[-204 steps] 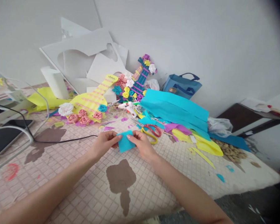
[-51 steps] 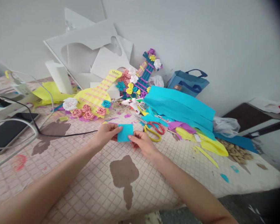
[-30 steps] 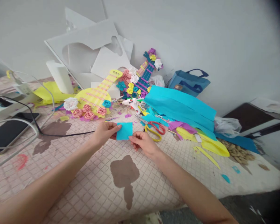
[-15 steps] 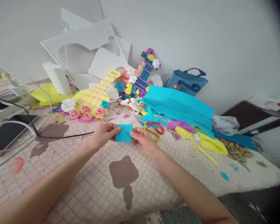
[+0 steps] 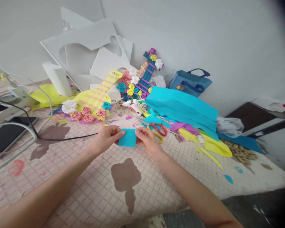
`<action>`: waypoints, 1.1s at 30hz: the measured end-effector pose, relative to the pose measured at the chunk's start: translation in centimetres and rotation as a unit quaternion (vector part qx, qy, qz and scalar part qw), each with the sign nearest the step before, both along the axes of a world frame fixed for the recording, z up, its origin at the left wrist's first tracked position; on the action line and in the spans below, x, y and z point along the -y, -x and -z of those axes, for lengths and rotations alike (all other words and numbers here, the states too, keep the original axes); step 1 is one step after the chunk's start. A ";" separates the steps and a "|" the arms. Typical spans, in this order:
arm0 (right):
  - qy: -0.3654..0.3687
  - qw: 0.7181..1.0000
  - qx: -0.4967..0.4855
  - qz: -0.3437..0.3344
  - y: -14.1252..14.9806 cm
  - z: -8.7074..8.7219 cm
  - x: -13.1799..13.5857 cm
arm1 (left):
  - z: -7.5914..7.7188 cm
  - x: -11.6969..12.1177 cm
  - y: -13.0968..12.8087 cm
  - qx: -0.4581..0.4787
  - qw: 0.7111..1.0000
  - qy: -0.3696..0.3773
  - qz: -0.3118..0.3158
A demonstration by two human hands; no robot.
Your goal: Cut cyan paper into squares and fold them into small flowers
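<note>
A small square of blue crepe paper [image 5: 127, 138] is stretched between my two hands above the table. My left hand [image 5: 107, 137] pinches its left edge, thumb on the front face. At the upper right corner, my right hand [image 5: 147, 139] grips it between thumb and fingers. The other fingers of both hands are partly hidden. Just behind my right hand lie scissors with red and yellow handles [image 5: 159, 129]. Farther back, a white glue gun [image 5: 134, 106] rests among paper scraps. A large blue paper sheet [image 5: 182, 106] spreads to the right.
A yellow paper guitar [image 5: 93, 98] with paper roses lies at the back left, and a dark blue one [image 5: 146, 76] leans on the wall. A phone [image 5: 8, 136] and cables sit at left. Peanuts [image 5: 238, 152] and yellow paper [image 5: 218, 147] lie at right, near a blue bag [image 5: 190, 83].
My right hand has moved from the paper's lower right corner up along its right edge. The square has dropped slightly and stays in both hands.
</note>
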State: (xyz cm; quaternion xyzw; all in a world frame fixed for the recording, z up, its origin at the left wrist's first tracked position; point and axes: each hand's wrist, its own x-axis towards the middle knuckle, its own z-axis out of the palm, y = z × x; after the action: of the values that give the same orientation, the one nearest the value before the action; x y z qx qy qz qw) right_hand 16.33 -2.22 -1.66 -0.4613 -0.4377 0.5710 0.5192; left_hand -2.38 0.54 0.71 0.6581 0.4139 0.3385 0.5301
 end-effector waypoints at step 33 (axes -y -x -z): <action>0.021 0.999 0.031 -0.031 0.8 0.5 0.5 | 0.4 -0.2 0.1 0.045 0.989 0.137 -0.035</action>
State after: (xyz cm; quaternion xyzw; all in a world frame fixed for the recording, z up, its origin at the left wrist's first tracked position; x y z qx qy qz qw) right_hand 15.50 -2.73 -2.13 -0.4758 -0.4553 0.5812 0.4780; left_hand -2.50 0.70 0.32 0.5486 0.4552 0.3262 0.6208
